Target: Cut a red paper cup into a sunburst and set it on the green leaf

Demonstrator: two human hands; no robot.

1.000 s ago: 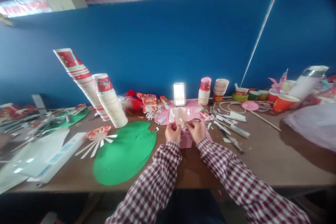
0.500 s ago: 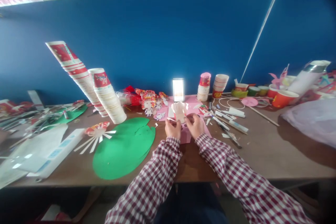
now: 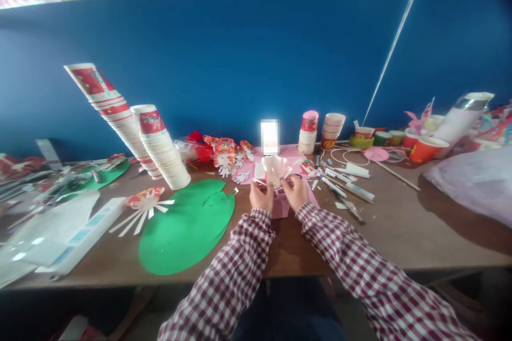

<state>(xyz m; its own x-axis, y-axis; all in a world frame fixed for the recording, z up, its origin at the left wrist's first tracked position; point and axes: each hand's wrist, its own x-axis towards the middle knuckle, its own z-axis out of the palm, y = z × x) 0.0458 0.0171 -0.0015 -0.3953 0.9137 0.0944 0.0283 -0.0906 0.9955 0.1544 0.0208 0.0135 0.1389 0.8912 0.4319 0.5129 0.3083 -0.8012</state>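
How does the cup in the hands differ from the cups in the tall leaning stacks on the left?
The held cup is single and cut into strips that splay outward; the stacked cups are whole and nested. The held cup sits upright between both hands, left hand and right hand, while the stacks lean on the table. Both are paper cups with red print.

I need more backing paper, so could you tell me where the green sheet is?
The green sheet lies flat on the table, left of the left hand, in front of the leaning cup stacks.
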